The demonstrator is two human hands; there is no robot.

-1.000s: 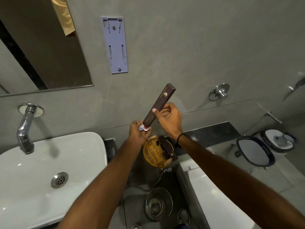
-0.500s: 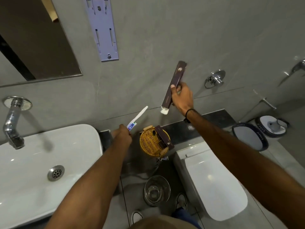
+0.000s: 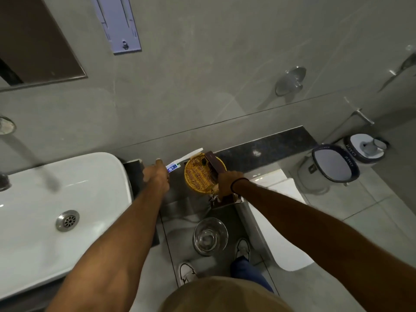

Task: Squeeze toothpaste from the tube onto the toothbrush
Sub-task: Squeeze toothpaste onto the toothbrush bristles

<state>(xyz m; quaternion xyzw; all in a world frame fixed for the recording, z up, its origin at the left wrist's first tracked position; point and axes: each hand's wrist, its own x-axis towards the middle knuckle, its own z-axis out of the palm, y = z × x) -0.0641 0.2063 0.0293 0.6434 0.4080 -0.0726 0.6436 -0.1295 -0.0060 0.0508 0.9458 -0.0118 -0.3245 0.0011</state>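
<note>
My left hand grips a slim white piece with a blue label. It points up and right toward the wall, and I cannot tell whether it is the toothpaste tube or a wrapped toothbrush. My right hand rests over the right rim of a round wicker basket on the dark ledge. It is shut on a long brown box whose lower end shows below the fingers. Another brown box lies in the basket. No bare toothbrush head shows.
A white sink with a metal drain sits at the left under a blurred tap. A clear glass stands below the ledge. To the right are a white toilet and a lidded bin.
My right hand has come down from high by the wall to the basket, with the brown box in it. My left hand keeps the white piece and stays left of the basket.
</note>
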